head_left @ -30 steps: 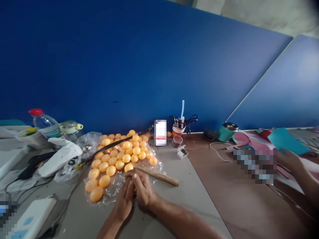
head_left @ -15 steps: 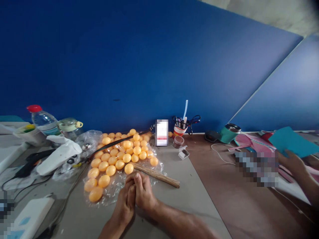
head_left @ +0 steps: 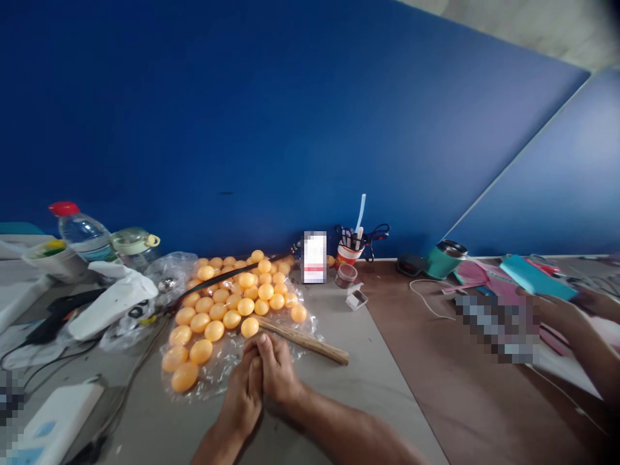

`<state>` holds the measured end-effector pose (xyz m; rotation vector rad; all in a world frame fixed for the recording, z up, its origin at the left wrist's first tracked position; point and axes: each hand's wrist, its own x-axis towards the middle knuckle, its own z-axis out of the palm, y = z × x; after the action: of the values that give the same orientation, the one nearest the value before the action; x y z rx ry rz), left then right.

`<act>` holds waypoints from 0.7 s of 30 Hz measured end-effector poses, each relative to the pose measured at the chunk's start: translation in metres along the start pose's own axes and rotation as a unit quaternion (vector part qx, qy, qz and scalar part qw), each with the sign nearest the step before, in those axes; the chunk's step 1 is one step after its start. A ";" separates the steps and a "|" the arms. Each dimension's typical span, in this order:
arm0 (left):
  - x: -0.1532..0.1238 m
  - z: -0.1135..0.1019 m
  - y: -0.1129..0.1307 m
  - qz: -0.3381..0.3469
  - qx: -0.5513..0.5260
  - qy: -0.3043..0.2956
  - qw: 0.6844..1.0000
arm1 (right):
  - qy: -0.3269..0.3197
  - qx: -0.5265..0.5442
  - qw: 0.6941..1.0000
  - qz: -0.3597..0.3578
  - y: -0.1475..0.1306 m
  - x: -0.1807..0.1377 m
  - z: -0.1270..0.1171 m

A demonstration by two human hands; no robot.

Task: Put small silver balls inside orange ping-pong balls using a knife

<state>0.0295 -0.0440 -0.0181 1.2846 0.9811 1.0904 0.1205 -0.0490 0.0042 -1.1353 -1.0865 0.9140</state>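
My left hand (head_left: 242, 399) and my right hand (head_left: 277, 374) lie pressed side by side on the grey table (head_left: 358, 381). Their fingers are closed together, and the fingertips meet at the near end of a wooden stick (head_left: 310, 343). Whatever is pinched between them is hidden. Just beyond the fingertips, several orange balls (head_left: 227, 303) lie on a clear plastic bag (head_left: 217, 374). A thin black rod (head_left: 227, 278) runs across the balls.
A water bottle (head_left: 80, 232), a green-lidded jar (head_left: 132, 244), white crumpled wrap (head_left: 111, 300) and cables crowd the left. A pen cup (head_left: 346, 253) and a small jar (head_left: 345, 276) stand by the blue wall. At right, another person's hand (head_left: 562, 313) holds a teal sheet (head_left: 535, 278) over coloured papers, near a teal mug (head_left: 443, 258).
My hands stay pressed together at the stick's end, barely shifted. The other person's teal sheet has dropped lower and tilted flatter.
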 end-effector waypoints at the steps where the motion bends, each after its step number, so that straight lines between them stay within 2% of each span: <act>1: 0.000 0.000 0.000 0.007 0.018 -0.008 1.000 | -0.005 0.008 1.000 0.007 0.001 0.001 0.000; 5: -0.002 -0.001 0.001 0.036 0.098 -0.043 0.994 | -0.051 0.037 0.998 0.013 -0.006 0.007 -0.006; 9: -0.006 0.002 0.005 0.062 0.111 -0.078 0.989 | -0.095 0.077 0.992 0.042 -0.013 0.014 -0.013; 11: -0.006 0.004 0.007 0.063 0.106 -0.082 0.989 | -0.089 0.093 0.990 0.061 -0.012 0.017 -0.015; 13: -0.004 0.005 0.009 0.059 0.085 -0.063 0.993 | -0.057 0.093 0.993 0.050 -0.008 0.017 -0.016; 15: 0.000 0.004 0.012 0.036 0.033 -0.027 0.998 | -0.028 0.083 0.996 0.029 -0.002 0.015 -0.015; 17: 0.004 0.002 0.015 -0.019 -0.063 0.015 0.998 | -0.043 0.085 0.995 0.030 0.002 0.011 -0.015; 19: 0.008 0.000 0.018 -0.095 -0.202 0.046 0.974 | -0.094 0.099 0.990 0.037 0.006 0.007 -0.015; 21: 0.011 -0.002 0.021 -0.162 -0.297 0.046 0.940 | -0.104 0.080 0.991 -0.006 0.009 0.005 -0.015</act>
<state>0.0289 -0.0334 0.0027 0.5627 0.8054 1.0786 0.1361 -0.0462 -0.0044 -0.9159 -1.1637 1.1076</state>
